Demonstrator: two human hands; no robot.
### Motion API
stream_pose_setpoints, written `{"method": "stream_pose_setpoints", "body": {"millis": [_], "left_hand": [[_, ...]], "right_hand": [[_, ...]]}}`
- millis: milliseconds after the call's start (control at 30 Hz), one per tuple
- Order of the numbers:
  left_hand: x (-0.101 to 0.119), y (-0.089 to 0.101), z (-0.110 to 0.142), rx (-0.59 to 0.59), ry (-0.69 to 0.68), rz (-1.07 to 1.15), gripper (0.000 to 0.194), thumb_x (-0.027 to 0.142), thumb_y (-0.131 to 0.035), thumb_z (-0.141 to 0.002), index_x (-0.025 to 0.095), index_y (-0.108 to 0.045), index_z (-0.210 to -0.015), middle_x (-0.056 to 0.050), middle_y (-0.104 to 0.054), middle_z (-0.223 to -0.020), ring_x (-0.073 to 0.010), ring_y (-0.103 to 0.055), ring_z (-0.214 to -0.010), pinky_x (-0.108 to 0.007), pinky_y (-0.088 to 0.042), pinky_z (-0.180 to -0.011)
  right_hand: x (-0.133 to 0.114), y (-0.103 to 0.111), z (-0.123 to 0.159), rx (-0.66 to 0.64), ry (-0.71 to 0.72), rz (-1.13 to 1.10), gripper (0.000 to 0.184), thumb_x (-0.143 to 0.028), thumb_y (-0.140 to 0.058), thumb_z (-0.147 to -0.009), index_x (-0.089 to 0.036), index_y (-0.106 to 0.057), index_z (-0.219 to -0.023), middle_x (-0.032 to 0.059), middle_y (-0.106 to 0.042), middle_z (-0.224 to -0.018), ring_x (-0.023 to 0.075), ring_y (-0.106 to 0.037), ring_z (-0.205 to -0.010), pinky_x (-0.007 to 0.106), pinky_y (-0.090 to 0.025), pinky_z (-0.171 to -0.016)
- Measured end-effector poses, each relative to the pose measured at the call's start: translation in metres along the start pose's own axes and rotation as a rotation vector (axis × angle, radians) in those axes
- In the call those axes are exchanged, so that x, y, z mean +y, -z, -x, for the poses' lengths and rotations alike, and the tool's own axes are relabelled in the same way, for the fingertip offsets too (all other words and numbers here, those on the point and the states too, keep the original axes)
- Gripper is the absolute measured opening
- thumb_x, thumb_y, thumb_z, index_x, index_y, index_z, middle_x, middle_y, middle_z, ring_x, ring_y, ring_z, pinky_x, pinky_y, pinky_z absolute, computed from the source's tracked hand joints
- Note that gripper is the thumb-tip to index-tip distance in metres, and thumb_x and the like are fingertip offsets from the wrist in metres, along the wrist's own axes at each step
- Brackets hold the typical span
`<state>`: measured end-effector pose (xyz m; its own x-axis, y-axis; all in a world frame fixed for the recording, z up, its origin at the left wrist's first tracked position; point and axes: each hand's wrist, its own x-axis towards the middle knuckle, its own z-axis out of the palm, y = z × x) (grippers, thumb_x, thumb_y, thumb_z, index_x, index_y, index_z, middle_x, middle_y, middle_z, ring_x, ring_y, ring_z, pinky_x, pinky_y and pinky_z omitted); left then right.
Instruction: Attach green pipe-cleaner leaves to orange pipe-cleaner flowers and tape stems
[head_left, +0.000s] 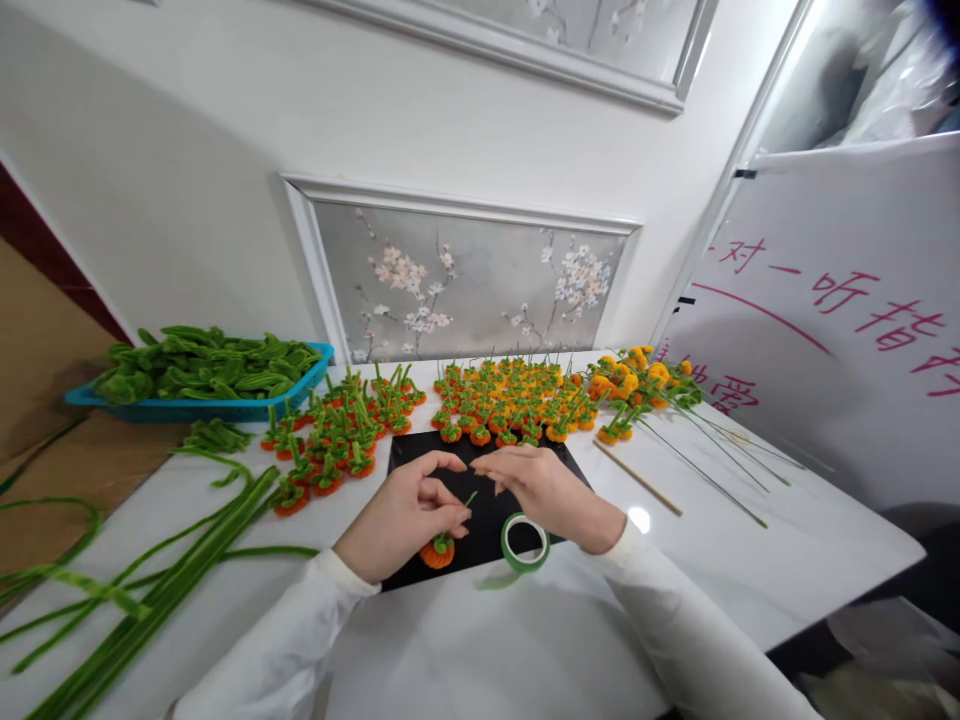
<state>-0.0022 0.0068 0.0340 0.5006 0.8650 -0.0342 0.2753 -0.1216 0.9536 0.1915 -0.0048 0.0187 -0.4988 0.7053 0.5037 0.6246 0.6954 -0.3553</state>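
My left hand [409, 515] pinches a small orange pipe-cleaner fruit with a green top [437, 550] just above a black mat [486, 520]. My right hand [536, 487] hovers over the same mat, fingers pressed together near the fruit's thin green stem [470, 497]; whether they grip it I cannot tell. A roll of green tape [526, 543] lies on the mat's near edge, under my right wrist.
Several finished orange fruits with green tops [495, 400] crowd the white table [480, 640] behind the mat. Yellow ones on wire stems [637, 385] lie at the right, with a wooden stick [637, 478]. Long green pipe cleaners [165, 580] and a blue tray of green pieces [202, 375] are left.
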Motion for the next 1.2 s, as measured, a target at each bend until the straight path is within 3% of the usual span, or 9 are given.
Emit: {"method": "stream_pose_setpoints", "body": {"millis": [100, 200, 300, 467, 700, 867, 1033, 1200], "left_hand": [[-0.002, -0.001, -0.001, 0.01, -0.012, -0.029, 0.036, 0.019, -0.062, -0.069, 0.019, -0.046, -0.101, 0.004, -0.064, -0.058, -0.0172, -0.065, -0.059, -0.029, -0.05, -0.06], [-0.002, -0.003, 0.0, 0.008, -0.01, -0.042, 0.035, 0.017, -0.06, -0.068, 0.018, -0.046, -0.101, 0.005, -0.062, -0.058, -0.0176, -0.065, -0.06, -0.03, -0.051, -0.06], [-0.001, -0.005, 0.001, -0.015, -0.006, -0.024, 0.035, 0.016, -0.06, -0.068, 0.018, -0.047, -0.1, 0.006, -0.06, -0.058, -0.0173, -0.065, -0.06, -0.03, -0.052, -0.062], [0.001, 0.001, -0.001, -0.097, 0.001, -0.007, 0.032, 0.018, -0.062, -0.069, 0.018, -0.047, -0.097, 0.004, -0.062, -0.06, -0.0161, -0.065, -0.059, -0.03, -0.05, -0.062], [-0.003, 0.012, -0.001, -0.299, 0.11, 0.204, 0.038, 0.025, -0.067, -0.07, 0.018, -0.044, -0.1, 0.001, -0.066, -0.068, -0.0141, -0.065, -0.059, -0.026, -0.048, -0.059], [-0.003, 0.014, 0.002, -0.35, 0.131, 0.315, 0.04, 0.027, -0.068, -0.07, 0.018, -0.043, -0.1, 0.002, -0.065, -0.066, -0.0122, -0.062, -0.056, -0.024, -0.046, -0.056], [-0.003, 0.012, 0.002, -0.318, 0.148, 0.326, 0.042, 0.026, -0.068, -0.07, 0.018, -0.044, -0.103, 0.0, -0.066, -0.067, -0.0133, -0.064, -0.057, -0.025, -0.046, -0.057], [-0.003, 0.009, -0.001, -0.186, 0.095, 0.227, 0.044, 0.024, -0.07, -0.068, 0.018, -0.046, -0.104, -0.001, -0.069, -0.067, -0.0153, -0.065, -0.064, -0.026, -0.047, -0.063]], "right_hand": [[-0.001, -0.001, -0.001, 0.01, -0.08, 0.05, 0.019, -0.025, -0.042, -0.091, -0.019, -0.059, -0.099, 0.0021, -0.064, -0.093, 0.0116, -0.058, -0.082, 0.022, -0.039, -0.073], [-0.007, -0.008, -0.002, -0.054, -0.101, 0.157, 0.027, -0.035, -0.042, -0.091, -0.018, -0.059, -0.08, 0.0008, -0.062, -0.078, 0.0115, -0.057, -0.071, 0.023, -0.036, -0.066], [-0.009, -0.014, -0.004, -0.086, -0.037, 0.176, 0.027, -0.033, -0.044, -0.091, -0.017, -0.058, -0.073, 0.0008, -0.06, -0.074, 0.011, -0.055, -0.069, 0.023, -0.034, -0.065], [-0.007, -0.011, -0.003, -0.057, 0.081, 0.025, 0.021, -0.018, -0.044, -0.09, -0.017, -0.06, -0.077, 0.0004, -0.06, -0.077, 0.0105, -0.054, -0.076, 0.023, -0.034, -0.069], [-0.009, -0.007, -0.001, -0.022, 0.164, -0.061, 0.019, -0.017, -0.045, -0.089, -0.017, -0.061, -0.079, 0.0022, -0.062, -0.082, 0.0119, -0.053, -0.08, 0.026, -0.036, -0.074], [-0.007, -0.003, 0.0, 0.07, 0.224, -0.168, 0.018, -0.016, -0.045, -0.09, -0.018, -0.061, -0.081, 0.0017, -0.064, -0.084, 0.0116, -0.054, -0.082, 0.026, -0.038, -0.078], [0.002, 0.01, 0.004, 0.216, 0.022, -0.225, 0.018, -0.019, -0.044, -0.09, -0.017, -0.061, -0.082, 0.0032, -0.063, -0.085, 0.0118, -0.056, -0.08, 0.025, -0.041, -0.077], [0.0, 0.008, 0.002, 0.001, -0.128, -0.313, 0.029, -0.021, -0.033, -0.093, -0.016, -0.059, -0.082, 0.0003, -0.061, -0.075, 0.0082, -0.054, -0.065, 0.019, -0.041, -0.063]]}}
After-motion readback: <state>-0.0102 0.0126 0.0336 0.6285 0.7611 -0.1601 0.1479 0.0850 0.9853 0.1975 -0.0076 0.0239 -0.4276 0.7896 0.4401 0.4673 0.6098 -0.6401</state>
